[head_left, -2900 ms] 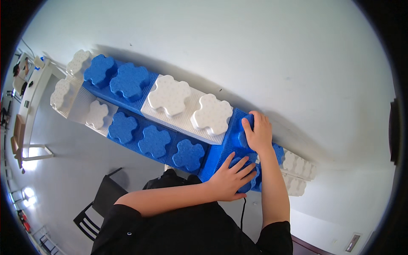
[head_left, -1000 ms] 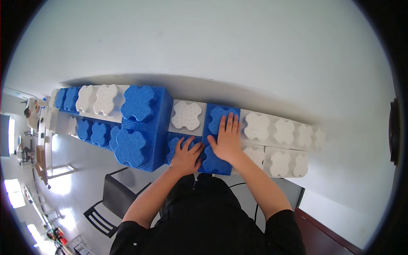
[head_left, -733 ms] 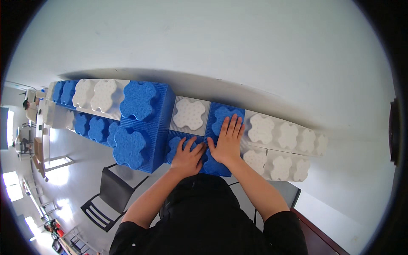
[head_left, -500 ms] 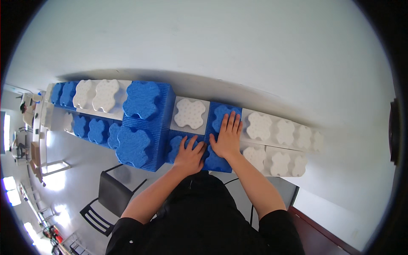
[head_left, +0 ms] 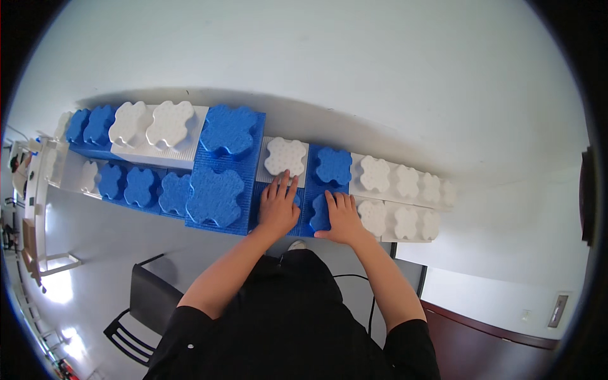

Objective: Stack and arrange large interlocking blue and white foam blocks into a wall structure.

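Observation:
A wall of large blue and white toy building blocks with clover-shaped studs spans the view. My left hand (head_left: 278, 208) lies flat with fingers stretched over a stud of a low blue block, mostly hiding it; its fingertips reach the edge of the white block (head_left: 285, 156) behind. To its right, my right hand (head_left: 342, 218) rests on the near end of a blue block (head_left: 332, 166), fingers apart beside the near stud. That block's far stud is uncovered. Left of my hands, a taller blue block (head_left: 216, 196) rises above them.
Rows of white blocks (head_left: 405, 182) run off to the right, and blue and white ones (head_left: 170, 123) to the left. A pale wall (head_left: 354, 69) stands close behind. A black chair (head_left: 152, 301) is at lower left, a dark red door (head_left: 481, 345) at lower right.
My right hand has drawn back toward me, from the blue block's far stud to its near one. My left hand has slid slightly forward. The view has shifted a little.

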Tool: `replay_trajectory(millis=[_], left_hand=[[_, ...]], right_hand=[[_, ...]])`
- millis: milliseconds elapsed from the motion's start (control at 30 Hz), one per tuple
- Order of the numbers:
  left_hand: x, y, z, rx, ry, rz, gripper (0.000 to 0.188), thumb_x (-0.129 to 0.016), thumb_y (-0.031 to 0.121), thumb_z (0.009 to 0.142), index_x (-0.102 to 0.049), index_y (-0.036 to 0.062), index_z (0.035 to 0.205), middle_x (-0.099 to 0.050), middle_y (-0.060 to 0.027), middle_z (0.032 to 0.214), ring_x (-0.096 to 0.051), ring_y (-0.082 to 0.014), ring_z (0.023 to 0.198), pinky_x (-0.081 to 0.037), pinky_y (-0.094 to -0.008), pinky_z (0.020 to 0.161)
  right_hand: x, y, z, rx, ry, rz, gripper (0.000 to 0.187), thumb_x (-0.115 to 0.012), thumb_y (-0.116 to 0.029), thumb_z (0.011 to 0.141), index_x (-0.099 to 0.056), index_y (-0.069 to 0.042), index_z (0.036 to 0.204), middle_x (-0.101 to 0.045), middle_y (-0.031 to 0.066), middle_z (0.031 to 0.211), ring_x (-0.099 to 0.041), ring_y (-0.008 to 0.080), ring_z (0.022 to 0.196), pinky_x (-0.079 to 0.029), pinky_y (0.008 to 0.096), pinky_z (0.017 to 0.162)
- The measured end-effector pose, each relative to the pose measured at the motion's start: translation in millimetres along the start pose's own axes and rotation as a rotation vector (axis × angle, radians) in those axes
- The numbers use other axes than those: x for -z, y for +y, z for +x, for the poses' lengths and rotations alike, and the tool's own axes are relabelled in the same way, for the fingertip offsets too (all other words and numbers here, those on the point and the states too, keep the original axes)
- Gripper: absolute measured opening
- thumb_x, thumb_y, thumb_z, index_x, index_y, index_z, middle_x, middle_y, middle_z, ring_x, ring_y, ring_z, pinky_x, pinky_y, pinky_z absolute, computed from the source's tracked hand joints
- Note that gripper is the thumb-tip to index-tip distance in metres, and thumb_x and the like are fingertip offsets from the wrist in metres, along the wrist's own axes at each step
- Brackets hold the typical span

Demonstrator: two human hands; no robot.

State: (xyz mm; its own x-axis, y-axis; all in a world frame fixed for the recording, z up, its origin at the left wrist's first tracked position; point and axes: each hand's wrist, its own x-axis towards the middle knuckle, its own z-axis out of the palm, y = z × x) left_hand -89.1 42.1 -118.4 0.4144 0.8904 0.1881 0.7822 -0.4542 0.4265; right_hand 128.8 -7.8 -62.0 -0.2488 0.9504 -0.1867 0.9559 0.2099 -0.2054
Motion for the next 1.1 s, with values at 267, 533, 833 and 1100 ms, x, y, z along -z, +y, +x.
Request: replay_trajectory(millis=[267, 533, 833, 1100], left_hand=[[-12.7, 7.4, 4.2, 0.083, -0.006, 0.068, 0.065, -0.054, 0.033, 0.099, -0.039, 0.0128, 0.160, -0.029, -0.0112, 0.169, -0.028, -0.0338, 0.154, -0.023, -0.0595, 0.121], [-8.6, 8.8, 5.1, 0.088, -0.030, 0.138, 0.061, -0.048, 0.031, 0.103, -0.038, 0.0124, 0.160, -0.027, -0.0090, 0.170, -0.020, -0.0336, 0.158, -0.015, -0.0654, 0.123], [-8.1, 12.2, 10.0, 0.100, -0.081, 0.179, 0.062, -0.048, 0.032, 0.103, -0.038, 0.0130, 0.160, -0.026, -0.0082, 0.171, -0.019, -0.0332, 0.158, -0.020, -0.0659, 0.121], [-4.4, 13.8, 12.4, 0.136, -0.154, 0.155, 0.061, -0.047, 0.033, 0.103, -0.037, 0.0141, 0.161, -0.023, -0.0078, 0.172, -0.017, -0.0332, 0.159, -0.021, -0.0649, 0.121]], right_hand=[[-1.9, -1.7, 28.6, 0.130, -0.259, -0.242, 0.137, -0.097, -0.048, 0.051, -0.026, -0.008, 0.161, -0.050, 0.0287, 0.135, -0.049, 0.0455, 0.130, -0.033, 0.0606, 0.116], [-12.2, 1.3, 29.1, 0.116, -0.190, -0.130, 0.095, -0.083, -0.018, 0.062, -0.043, -0.008, 0.148, -0.054, 0.0275, 0.123, -0.054, 0.0434, 0.121, -0.039, 0.0561, 0.108], [-13.2, 5.9, 25.6, 0.132, -0.127, -0.109, 0.090, -0.082, -0.015, 0.065, -0.044, -0.005, 0.146, -0.055, 0.0283, 0.121, -0.054, 0.0454, 0.119, -0.039, 0.0604, 0.106], [-25.9, -4.0, 13.0, 0.142, -0.058, -0.219, 0.096, -0.084, -0.018, 0.066, -0.041, -0.005, 0.150, -0.052, 0.0324, 0.127, -0.053, 0.0491, 0.121, -0.036, 0.0665, 0.109]])
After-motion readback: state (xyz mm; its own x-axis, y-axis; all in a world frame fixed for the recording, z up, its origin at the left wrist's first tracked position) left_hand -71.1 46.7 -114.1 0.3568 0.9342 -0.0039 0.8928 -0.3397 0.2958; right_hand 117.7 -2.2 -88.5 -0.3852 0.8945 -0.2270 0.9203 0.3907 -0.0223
